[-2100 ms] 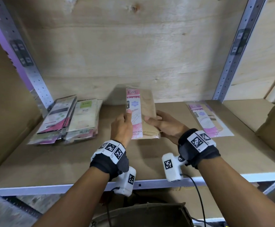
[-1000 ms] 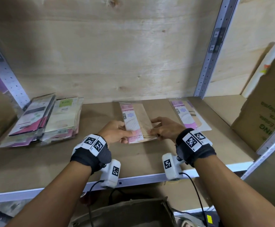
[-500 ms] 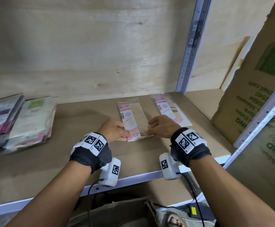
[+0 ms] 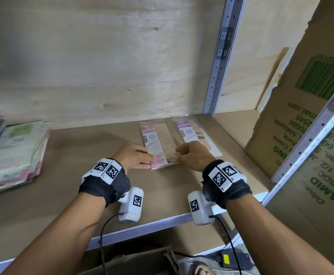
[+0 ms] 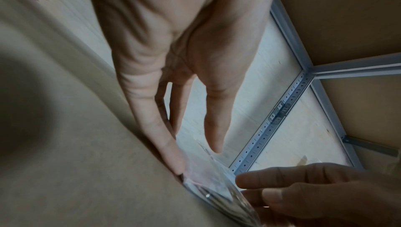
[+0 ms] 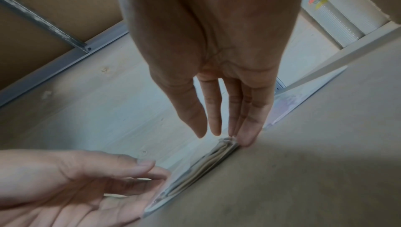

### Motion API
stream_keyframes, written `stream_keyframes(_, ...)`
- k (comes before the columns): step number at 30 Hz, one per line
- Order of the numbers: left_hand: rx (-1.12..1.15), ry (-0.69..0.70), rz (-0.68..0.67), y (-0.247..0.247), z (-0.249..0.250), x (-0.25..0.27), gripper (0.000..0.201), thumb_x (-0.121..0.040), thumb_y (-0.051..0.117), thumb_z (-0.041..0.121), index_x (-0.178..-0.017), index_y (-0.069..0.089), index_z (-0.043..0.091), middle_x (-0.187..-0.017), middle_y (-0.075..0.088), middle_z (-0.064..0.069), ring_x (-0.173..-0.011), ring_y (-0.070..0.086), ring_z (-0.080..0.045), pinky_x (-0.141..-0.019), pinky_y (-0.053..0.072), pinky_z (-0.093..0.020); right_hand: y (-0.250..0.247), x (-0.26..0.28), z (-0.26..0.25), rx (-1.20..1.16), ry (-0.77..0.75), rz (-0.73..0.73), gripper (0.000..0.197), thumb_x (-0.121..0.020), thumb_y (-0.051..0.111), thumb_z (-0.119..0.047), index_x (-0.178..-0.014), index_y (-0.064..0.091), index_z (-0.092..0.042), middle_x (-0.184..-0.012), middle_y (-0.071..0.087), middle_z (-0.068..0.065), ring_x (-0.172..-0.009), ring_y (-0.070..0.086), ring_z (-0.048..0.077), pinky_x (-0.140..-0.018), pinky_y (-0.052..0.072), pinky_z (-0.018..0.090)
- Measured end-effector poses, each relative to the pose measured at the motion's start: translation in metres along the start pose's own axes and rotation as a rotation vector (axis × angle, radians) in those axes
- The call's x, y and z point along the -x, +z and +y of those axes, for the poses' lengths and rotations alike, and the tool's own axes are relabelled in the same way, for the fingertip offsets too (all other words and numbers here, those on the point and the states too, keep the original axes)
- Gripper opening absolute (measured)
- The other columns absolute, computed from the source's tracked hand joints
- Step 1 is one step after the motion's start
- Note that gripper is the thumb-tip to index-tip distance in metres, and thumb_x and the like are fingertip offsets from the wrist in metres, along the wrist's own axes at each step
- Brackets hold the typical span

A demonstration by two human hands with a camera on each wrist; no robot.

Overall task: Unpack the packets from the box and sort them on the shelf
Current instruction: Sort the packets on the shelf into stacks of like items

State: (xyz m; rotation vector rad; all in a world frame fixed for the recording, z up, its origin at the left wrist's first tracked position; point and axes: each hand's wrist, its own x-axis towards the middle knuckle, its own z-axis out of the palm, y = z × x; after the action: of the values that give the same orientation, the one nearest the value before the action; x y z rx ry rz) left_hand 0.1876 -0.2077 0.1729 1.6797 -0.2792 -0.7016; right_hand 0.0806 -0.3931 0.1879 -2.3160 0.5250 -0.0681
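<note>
The left hand (image 4: 132, 158) lay low on the shelf board (image 4: 66, 187), its fingers (image 5: 171, 151) straight and loose, their tips touching the near left corner of the pink-and-tan packet (image 4: 158, 144). The right hand (image 4: 194, 155) stood at the packet's near right corner, its fingers (image 6: 249, 127) likewise straight, the tips resting against the packet's edge where the folded tan cloth showed through the clear wrap. Neither hand was closed round anything; both were released and only touching the packet.

The packet itself lay flat on the board, its long side running toward the plywood back wall (image 4: 102, 66). Just to the right of the packet, apart from it by a narrow strip of bare board, lay a second packet with a purple label (image 4: 192, 133), partly hidden behind the right hand. Behind that one, the grey perforated upright (image 4: 219, 62) rose from the board. Well to the left of the packet sat a stack of green and pink packets (image 4: 17, 151). To the right of the packet, beyond the upright, stood a cardboard box with green print (image 4: 293, 116).
</note>
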Motion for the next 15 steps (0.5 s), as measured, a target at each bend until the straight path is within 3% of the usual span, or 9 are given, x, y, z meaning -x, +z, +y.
stream_keyframes(3,0.023,-0.005,0.01,0.0,0.0,-0.004,0.03,-0.078,0.08,-0.003,-0.104,0.067,-0.001,-0.093,0.077,-0.015,-0.076,0.077,-0.019,-0.061,0.06,-0.023,-0.002,-0.002,0.002,0.008,-0.012,-0.011,0.037,-0.089,0.065,-0.015,-0.126,0.065,-0.011,-0.123,0.066,0.004,-0.117,0.06,0.017,-0.099,0.044,0.023)
stream_keyframes(6,0.018,-0.001,0.018,0.0,0.0,-0.005,0.035,-0.076,0.081,0.0,-0.108,0.067,-0.002,-0.09,0.078,-0.013,-0.077,0.077,-0.019,-0.061,0.06,-0.024,-0.003,-0.002,0.002,-0.006,-0.008,-0.016,0.038,-0.088,0.065,-0.015,-0.126,0.065,-0.012,-0.122,0.065,0.004,-0.116,0.06,0.018,-0.102,0.046,0.028)
stream_keyframes(8,-0.009,0.007,0.035,-0.003,0.0,-0.003,0.035,-0.077,0.082,0.002,-0.108,0.067,-0.001,-0.087,0.078,-0.01,-0.077,0.077,-0.019,-0.06,0.059,-0.023,-0.003,-0.002,0.0,-0.008,0.004,0.003,0.037,-0.086,0.065,-0.014,-0.123,0.066,-0.014,-0.119,0.065,0.004,-0.112,0.06,0.018,-0.097,0.048,0.027)
stream_keyframes(11,-0.041,0.018,0.099,-0.017,0.001,0.007,0.036,-0.078,0.083,0.008,-0.109,0.066,0.003,-0.101,0.073,-0.014,-0.086,0.074,-0.023,-0.059,0.06,-0.023,-0.003,0.0,-0.008,-0.01,0.019,0.097,0.028,-0.086,0.062,-0.014,-0.112,0.069,-0.017,-0.112,0.067,0.002,-0.104,0.061,0.017,-0.085,0.047,0.024)
stream_keyframes(15,-0.04,0.09,0.16,-0.053,0.008,0.037,0.022,-0.084,0.078,0.015,-0.103,0.07,0.006,-0.102,0.073,-0.012,-0.085,0.073,-0.023,-0.064,0.061,-0.024,0.009,0.008,-0.033,-0.11,-0.025,0.101,0.018,-0.089,0.061,-0.013,-0.104,0.07,-0.014,-0.103,0.07,0.005,-0.089,0.064,0.017,-0.073,0.05,0.025)
